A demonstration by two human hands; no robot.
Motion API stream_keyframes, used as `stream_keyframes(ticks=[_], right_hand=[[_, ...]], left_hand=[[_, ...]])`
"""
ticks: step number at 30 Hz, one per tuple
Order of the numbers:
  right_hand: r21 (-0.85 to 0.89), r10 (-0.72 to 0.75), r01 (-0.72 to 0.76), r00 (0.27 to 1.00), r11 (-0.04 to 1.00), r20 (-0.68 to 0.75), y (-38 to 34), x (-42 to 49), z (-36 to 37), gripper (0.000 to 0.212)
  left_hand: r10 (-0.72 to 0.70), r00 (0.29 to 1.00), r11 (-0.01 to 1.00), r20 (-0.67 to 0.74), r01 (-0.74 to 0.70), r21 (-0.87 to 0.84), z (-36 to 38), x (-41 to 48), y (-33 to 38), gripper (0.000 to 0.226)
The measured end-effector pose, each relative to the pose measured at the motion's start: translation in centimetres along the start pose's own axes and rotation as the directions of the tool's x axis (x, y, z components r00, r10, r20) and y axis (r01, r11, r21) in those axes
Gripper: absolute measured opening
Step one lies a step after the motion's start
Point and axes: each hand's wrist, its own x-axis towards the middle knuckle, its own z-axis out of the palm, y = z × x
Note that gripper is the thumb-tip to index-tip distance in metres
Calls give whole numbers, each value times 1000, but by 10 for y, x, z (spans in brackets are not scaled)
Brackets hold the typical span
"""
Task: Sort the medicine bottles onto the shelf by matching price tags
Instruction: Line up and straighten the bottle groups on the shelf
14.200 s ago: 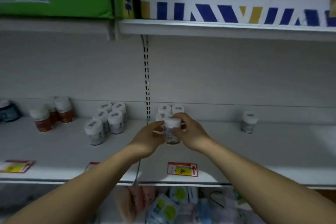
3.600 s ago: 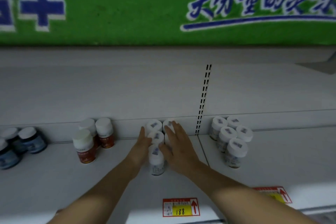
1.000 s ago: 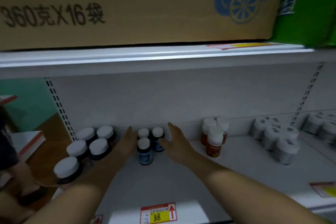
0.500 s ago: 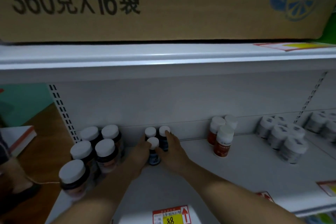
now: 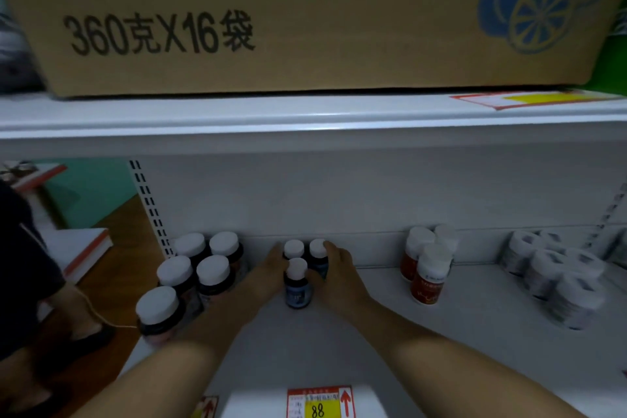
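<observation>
While the left hand and the right hand press flat against the sides of three small dark blue bottles with white caps, neither hand wraps around any bottle. The bottles stand close together on the white metal shelf, straight behind the red and yellow price tag marked 88.

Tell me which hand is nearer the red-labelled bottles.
Right. The right hand rests against the small blue bottles, left of the red-labelled bottles; the left hand is on the blue bottles' far side.
</observation>
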Motion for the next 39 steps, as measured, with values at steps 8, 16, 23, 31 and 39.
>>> stream_keyframes(ticks=[8,16,23,31,39], right_hand=[[-43,-108,110,993,993,42,-36,4,-9,73],[-24,-131,135,985,991,113,-76,-4,20,70],[-4,-36,36,995,999,94,-117,-3,61,66],[110,56,-55,998,992,-6,-139,-3,108,45],[271,194,-189,981,944,9,-137,-1,126,55]], left_hand=[[177,984,925,26,-176,336,-59,-2,15,58],[156,988,872,-21,-127,473,-140,10,-4,57],[133,991,931,16,-130,342,-183,25,-34,58],[128,989,990,80,-123,-61,-192,34,-68,62],[122,992,964,21,-114,-241,-181,33,-74,59]])
